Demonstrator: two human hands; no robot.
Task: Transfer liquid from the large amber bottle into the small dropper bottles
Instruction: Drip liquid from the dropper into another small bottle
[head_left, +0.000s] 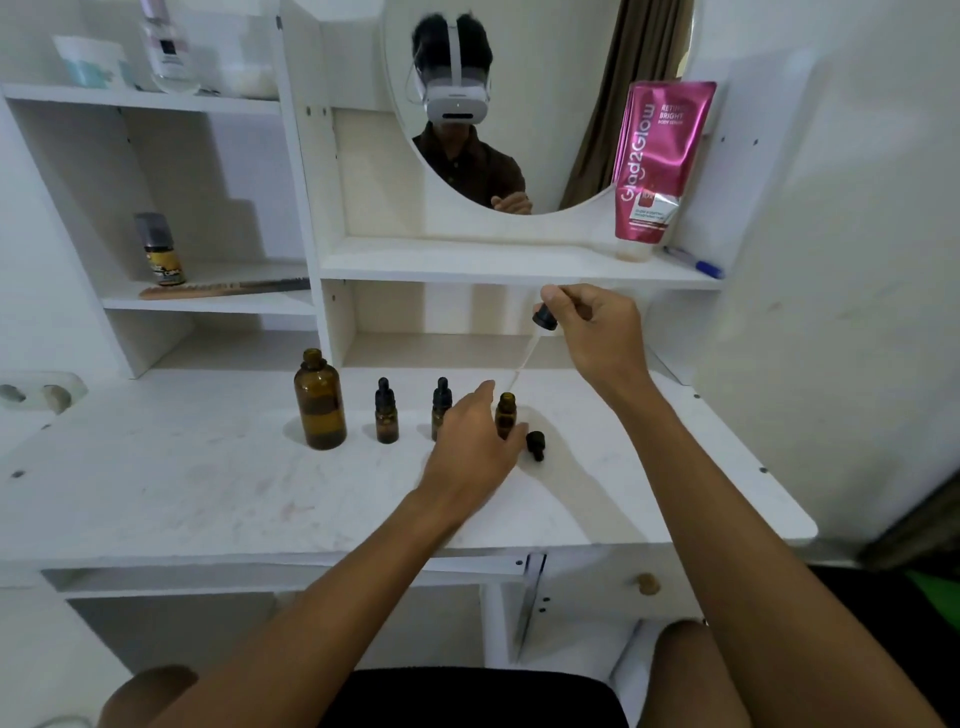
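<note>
The large amber bottle (319, 402) stands uncapped on the white desk (208, 493), at the left of the row. To its right stand two small dropper bottles with black caps, the first dropper bottle (386, 411) and the second dropper bottle (441, 402). A third small bottle (505, 413) is open, and my left hand (475, 441) is wrapped around its lower part. My right hand (597, 332) pinches the black bulb of a dropper (544, 317); its glass tube slants down with the tip just above the open bottle's mouth. A black cap (536, 444) lies beside that bottle.
A white shelf unit with a round mirror (519, 78) rises behind the desk. A pink pouch (657, 166) and a pen (693, 262) sit on the shelf right above my right hand. The left shelves hold a comb (223, 288), a small can (161, 249) and jars.
</note>
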